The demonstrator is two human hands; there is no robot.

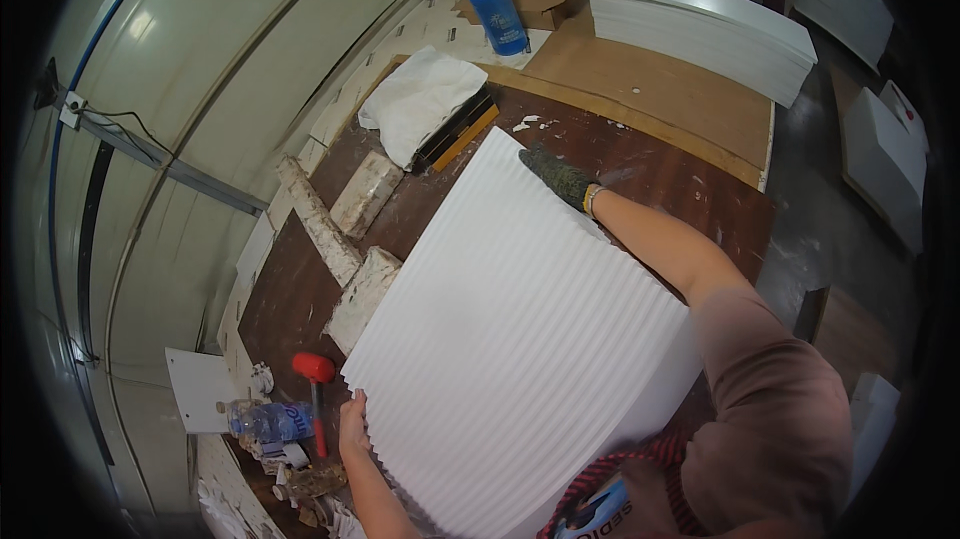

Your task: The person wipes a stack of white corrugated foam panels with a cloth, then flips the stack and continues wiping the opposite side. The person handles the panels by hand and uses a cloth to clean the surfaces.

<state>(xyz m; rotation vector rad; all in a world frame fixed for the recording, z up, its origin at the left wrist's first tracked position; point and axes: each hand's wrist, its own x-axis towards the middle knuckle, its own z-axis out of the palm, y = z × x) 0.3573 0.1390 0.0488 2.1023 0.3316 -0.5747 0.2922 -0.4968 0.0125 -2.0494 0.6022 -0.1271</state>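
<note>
A large white block with a ribbed face [510,319], perhaps a stack of sheets or strips, lies slanted in front of my body. My bare left hand [355,423] grips its near left edge, with the fingertips at the corner and the rest of the fingers partly hidden. On the far right edge rests my right hand [558,179], in a dark grey-green glove, its fingers closed against the side of the block. A yellow band shows at that wrist. The block's underside and the undersides of both hands are hidden.
Beneath everything is a brown worktop [290,284]. Left of the block lie a red mallet [314,369], a plastic bottle [270,421] and plaster-smeared blocks [366,194]. Farther back are a white cloth [422,99], a blue bottle [495,14] and a white stack [700,29].
</note>
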